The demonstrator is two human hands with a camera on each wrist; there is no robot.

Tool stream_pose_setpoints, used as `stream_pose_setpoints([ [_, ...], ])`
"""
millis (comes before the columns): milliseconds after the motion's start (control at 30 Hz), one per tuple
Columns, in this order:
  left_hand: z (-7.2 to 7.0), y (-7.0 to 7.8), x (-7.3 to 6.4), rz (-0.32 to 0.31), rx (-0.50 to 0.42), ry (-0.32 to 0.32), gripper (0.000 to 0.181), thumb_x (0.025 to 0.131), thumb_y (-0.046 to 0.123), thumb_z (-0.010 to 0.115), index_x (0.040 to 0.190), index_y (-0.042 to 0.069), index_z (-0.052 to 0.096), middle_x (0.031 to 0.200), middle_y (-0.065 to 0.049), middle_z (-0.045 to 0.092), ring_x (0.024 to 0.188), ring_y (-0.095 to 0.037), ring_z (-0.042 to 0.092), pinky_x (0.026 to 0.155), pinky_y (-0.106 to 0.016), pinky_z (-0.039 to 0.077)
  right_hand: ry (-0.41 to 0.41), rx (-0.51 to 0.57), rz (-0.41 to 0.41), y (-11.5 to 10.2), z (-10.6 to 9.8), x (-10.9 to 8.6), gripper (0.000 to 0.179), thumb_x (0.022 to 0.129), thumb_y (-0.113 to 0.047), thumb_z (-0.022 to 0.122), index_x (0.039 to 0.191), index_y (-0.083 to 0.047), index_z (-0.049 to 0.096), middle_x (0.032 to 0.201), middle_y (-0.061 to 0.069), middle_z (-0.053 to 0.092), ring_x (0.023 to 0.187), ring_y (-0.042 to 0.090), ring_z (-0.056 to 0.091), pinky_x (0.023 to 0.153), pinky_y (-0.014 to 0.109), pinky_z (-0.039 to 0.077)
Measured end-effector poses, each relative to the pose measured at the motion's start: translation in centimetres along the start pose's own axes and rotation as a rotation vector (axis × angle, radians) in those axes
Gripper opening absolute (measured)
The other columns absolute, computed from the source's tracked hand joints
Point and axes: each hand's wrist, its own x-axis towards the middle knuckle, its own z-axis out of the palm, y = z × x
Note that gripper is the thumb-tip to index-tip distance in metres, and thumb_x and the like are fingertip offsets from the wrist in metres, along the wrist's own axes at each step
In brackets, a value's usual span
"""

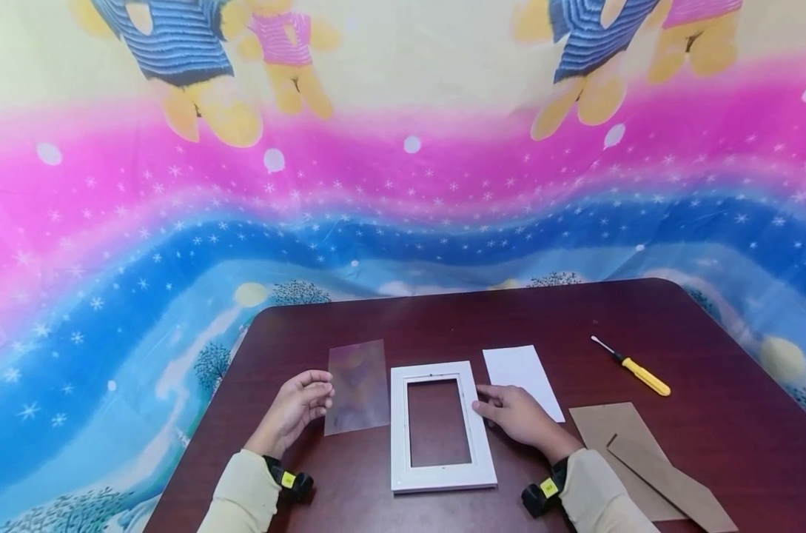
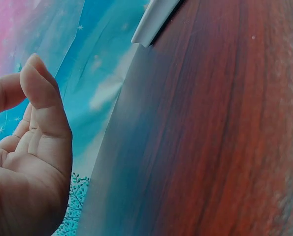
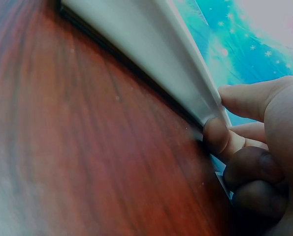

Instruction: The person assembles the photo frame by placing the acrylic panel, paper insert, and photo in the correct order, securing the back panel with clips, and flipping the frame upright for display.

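At the left of the table, my left hand (image 1: 299,406) pinches the left edge of a clear plastic sheet (image 1: 357,389) between thumb and fingers. In the left wrist view, the thumb (image 2: 45,96) meets the index fingertip at the sheet's faint edge. Beside the sheet lies a white picture frame (image 1: 399,437) with an open middle, its recessed ledge facing up. My right hand (image 1: 519,414) grips the frame's right side by the edge. The right wrist view has the fingers against the frame's side wall (image 3: 146,54); the frame appears to rest on the table.
Behind the right hand lies a white paper sheet (image 1: 519,374). A brown backing board with a stand leg (image 1: 669,477) rests at the front right. A yellow-handled screwdriver (image 1: 645,376) lies beyond it on the dark wooden table (image 1: 442,326). A printed curtain (image 1: 403,185) hangs behind.
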Motion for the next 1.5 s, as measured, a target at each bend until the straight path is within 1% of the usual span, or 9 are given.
stream_pose_setpoints([
  [167, 0.0, 0.0, 0.0, 0.000, 0.015, -0.012, 0.024, 0.094, 0.007, 0.064, 0.113, -0.003, 0.054, 0.087, -0.009, 0.065, 0.070, -0.017, 0.062, 0.065, -0.027, 0.055, 0.002, 0.002, 0.003, -0.2, -0.1, 0.0, 0.052, 0.093, -0.035, 0.066, 0.132, -0.001, 0.060, 0.059, -0.004, 0.056, 0.054, 0.015, 0.052, 0.058, 0.030, 0.042],
  [333, 0.2, -0.2, -0.2, -0.001, 0.008, -0.046, 0.022, 0.094, 0.005, 0.063, 0.113, -0.002, 0.054, 0.086, -0.007, 0.067, 0.070, -0.016, 0.062, 0.064, -0.027, 0.055, 0.001, 0.009, 0.013, -0.3, 0.0, 0.0, 0.051, 0.093, -0.034, 0.066, 0.132, -0.001, 0.060, 0.059, -0.003, 0.055, 0.054, 0.015, 0.052, 0.058, 0.031, 0.042],
  [500, 0.5, -0.2, -0.3, 0.005, 0.018, -0.077, 0.022, 0.094, 0.007, 0.064, 0.113, -0.002, 0.055, 0.087, -0.006, 0.067, 0.071, -0.016, 0.063, 0.065, -0.028, 0.055, 0.003, 0.008, 0.021, -0.2, 0.0, 0.0, 0.051, 0.093, -0.033, 0.066, 0.132, -0.001, 0.060, 0.058, -0.003, 0.055, 0.054, 0.015, 0.051, 0.057, 0.030, 0.041],
  [667, 1.0, -0.4, -0.4, 0.005, 0.018, -0.097, 0.021, 0.094, 0.005, 0.063, 0.112, -0.002, 0.055, 0.086, -0.006, 0.066, 0.070, -0.016, 0.064, 0.063, -0.027, 0.054, 0.003, 0.008, 0.019, -0.2, 0.0, 0.0, 0.050, 0.093, -0.032, 0.066, 0.132, -0.001, 0.060, 0.058, -0.003, 0.055, 0.054, 0.015, 0.051, 0.058, 0.030, 0.041],
  [867, 1.3, -1.0, -0.1, 0.015, 0.023, -0.126, 0.019, 0.094, 0.003, 0.062, 0.110, -0.002, 0.054, 0.085, -0.006, 0.067, 0.069, -0.015, 0.064, 0.062, -0.026, 0.054, -0.001, 0.007, 0.011, 0.0, 0.0, 0.0, 0.051, 0.093, -0.034, 0.066, 0.131, -0.001, 0.060, 0.059, -0.004, 0.055, 0.054, 0.015, 0.051, 0.059, 0.030, 0.042],
  [1067, 1.7, -1.4, 0.2, 0.023, 0.023, -0.155, 0.020, 0.094, 0.000, 0.061, 0.111, -0.004, 0.053, 0.084, -0.005, 0.067, 0.068, -0.014, 0.064, 0.060, -0.025, 0.054, 0.001, 0.006, 0.005, 0.0, -0.1, 0.1, 0.052, 0.093, -0.035, 0.067, 0.131, -0.001, 0.060, 0.059, -0.004, 0.055, 0.053, 0.015, 0.048, 0.056, 0.030, 0.040],
  [1200, 2.2, -1.4, 0.2, 0.013, 0.030, -0.161, 0.020, 0.094, 0.001, 0.061, 0.111, -0.004, 0.053, 0.084, -0.005, 0.068, 0.068, -0.014, 0.064, 0.059, -0.024, 0.054, 0.000, 0.006, 0.014, -0.1, -0.1, 0.1, 0.052, 0.092, -0.035, 0.067, 0.131, -0.001, 0.060, 0.059, -0.004, 0.055, 0.052, 0.015, 0.048, 0.055, 0.030, 0.040],
  [1300, 2.6, -1.4, 0.1, 0.001, 0.038, -0.154, 0.020, 0.093, 0.002, 0.063, 0.110, -0.003, 0.054, 0.084, -0.007, 0.068, 0.068, -0.015, 0.064, 0.059, -0.025, 0.054, -0.004, 0.008, 0.017, -0.1, -0.1, 0.2, 0.051, 0.092, -0.034, 0.067, 0.131, -0.002, 0.060, 0.059, -0.003, 0.055, 0.052, 0.015, 0.047, 0.054, 0.030, 0.040],
  [1500, 3.0, -1.5, 0.1, -0.008, 0.075, -0.152, 0.026, 0.091, 0.006, 0.067, 0.111, -0.004, 0.054, 0.086, -0.008, 0.068, 0.069, -0.016, 0.065, 0.061, -0.028, 0.055, -0.003, 0.012, 0.024, -0.2, -0.1, 0.1, 0.051, 0.092, -0.033, 0.067, 0.131, -0.001, 0.061, 0.059, -0.003, 0.055, 0.052, 0.015, 0.047, 0.054, 0.030, 0.039],
])
